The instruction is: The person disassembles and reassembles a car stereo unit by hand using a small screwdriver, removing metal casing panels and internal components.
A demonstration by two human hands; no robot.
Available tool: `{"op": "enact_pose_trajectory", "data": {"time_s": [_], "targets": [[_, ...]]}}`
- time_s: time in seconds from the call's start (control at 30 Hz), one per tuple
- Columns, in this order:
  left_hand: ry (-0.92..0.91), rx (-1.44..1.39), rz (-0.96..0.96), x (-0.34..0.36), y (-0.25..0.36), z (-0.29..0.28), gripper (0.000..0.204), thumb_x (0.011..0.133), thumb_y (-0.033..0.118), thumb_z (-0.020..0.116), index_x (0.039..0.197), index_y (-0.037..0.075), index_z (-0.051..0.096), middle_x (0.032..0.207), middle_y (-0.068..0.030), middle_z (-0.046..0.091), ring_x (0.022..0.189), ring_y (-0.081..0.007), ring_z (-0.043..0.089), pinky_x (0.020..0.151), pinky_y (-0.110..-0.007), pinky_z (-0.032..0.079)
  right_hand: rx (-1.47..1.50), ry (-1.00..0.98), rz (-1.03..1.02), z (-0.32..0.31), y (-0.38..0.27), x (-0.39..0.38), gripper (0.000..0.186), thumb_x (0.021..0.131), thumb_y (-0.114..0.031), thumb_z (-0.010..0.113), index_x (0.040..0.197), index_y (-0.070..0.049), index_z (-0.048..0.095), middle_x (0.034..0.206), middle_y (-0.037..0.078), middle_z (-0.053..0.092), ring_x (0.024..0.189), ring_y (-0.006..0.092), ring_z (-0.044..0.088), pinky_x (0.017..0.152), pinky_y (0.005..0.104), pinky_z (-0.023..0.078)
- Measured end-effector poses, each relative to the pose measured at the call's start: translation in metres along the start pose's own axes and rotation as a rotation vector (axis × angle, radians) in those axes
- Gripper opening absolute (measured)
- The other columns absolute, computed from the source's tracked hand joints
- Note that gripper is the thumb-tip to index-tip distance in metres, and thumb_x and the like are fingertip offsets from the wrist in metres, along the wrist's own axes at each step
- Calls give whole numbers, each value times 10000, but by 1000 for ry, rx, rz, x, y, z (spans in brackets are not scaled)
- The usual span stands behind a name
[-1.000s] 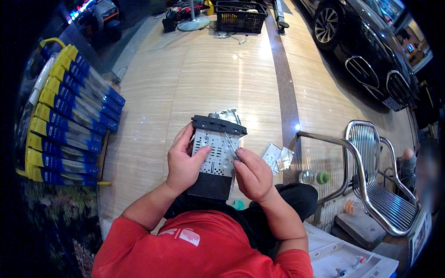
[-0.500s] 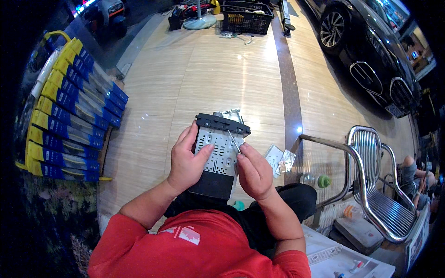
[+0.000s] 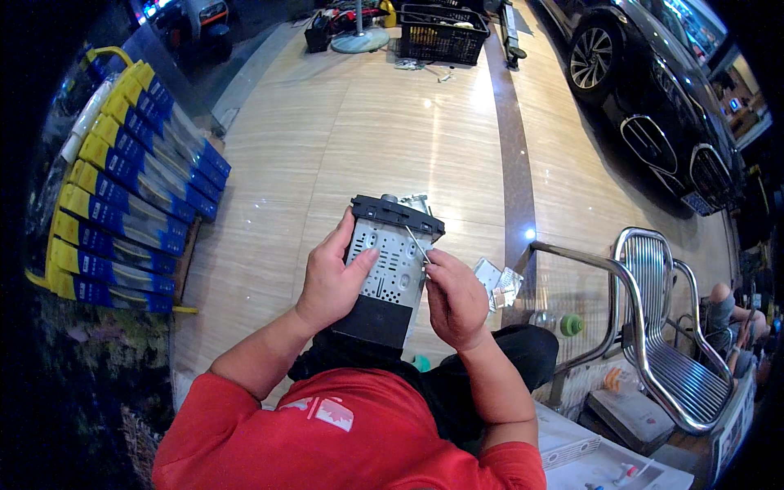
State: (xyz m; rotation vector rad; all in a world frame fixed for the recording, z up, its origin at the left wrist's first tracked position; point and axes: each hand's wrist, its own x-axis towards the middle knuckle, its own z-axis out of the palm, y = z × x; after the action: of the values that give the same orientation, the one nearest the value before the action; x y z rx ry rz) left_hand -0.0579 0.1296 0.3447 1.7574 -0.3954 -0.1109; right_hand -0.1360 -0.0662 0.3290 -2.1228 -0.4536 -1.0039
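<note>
A car stereo unit (image 3: 384,265) with a perforated silver metal case and a black front panel (image 3: 398,214) rests over my lap, its panel away from me. Gripping its left side is my left hand (image 3: 336,273), the thumb lying on the metal top. My right hand (image 3: 454,296) pinches a thin metal screwdriver (image 3: 416,239), whose handle is hidden in my fingers. The shaft slants up to the left, and its tip meets the rear edge of the black panel. Beyond the panel some silver metal pieces (image 3: 416,200) partly show.
Loose metal plates (image 3: 493,282) lie on the floor to the right, near a bottle with a green cap (image 3: 571,324). A chrome chair (image 3: 665,327) stands at right, a black car (image 3: 645,106) beyond. Boxed goods fill a yellow rack (image 3: 122,196) at left; a black crate (image 3: 443,34) is ahead.
My right hand has shifted slightly right and down, its fingers curling more around the screwdriver. The tip stays by the panel edge. The whole view has moved a little.
</note>
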Motion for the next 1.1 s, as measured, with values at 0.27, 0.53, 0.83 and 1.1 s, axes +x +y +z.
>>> {"op": "enact_pose_trajectory", "data": {"time_s": [0.27,0.53,0.83,1.1], "targets": [[12,-103,-17,0,-1,4,646,893,6,647,1467,-95,369,1279,-199,635,1119,-171,625,957,-293,486,-111,-44,-202,-6,-4,3,270,780,29,708,1041,5,643,1072,207,687,965,355,695,839,430,582],[37,-157,-34,-8,3,14,677,880,-18,669,1473,-104,353,1284,-171,627,1116,-145,612,954,-286,491,-111,-74,-157,-5,-9,16,263,781,-33,727,1036,-32,662,1097,145,695,1010,324,682,917,471,542],[36,-173,-43,-7,0,14,678,876,-18,673,1467,-113,355,1247,-176,640,1083,-145,628,926,-276,503,-150,-133,-144,-6,-6,15,254,808,-72,712,1057,-54,662,1133,113,692,1072,301,660,994,498,459],[46,-250,-1,-7,4,18,625,875,-74,646,1432,-95,364,1367,-218,547,1264,-230,556,1078,-339,434,-158,-134,-149,-8,-8,17,262,804,-73,716,1060,-62,664,1138,105,692,1074,290,662,981,489,457]]}}
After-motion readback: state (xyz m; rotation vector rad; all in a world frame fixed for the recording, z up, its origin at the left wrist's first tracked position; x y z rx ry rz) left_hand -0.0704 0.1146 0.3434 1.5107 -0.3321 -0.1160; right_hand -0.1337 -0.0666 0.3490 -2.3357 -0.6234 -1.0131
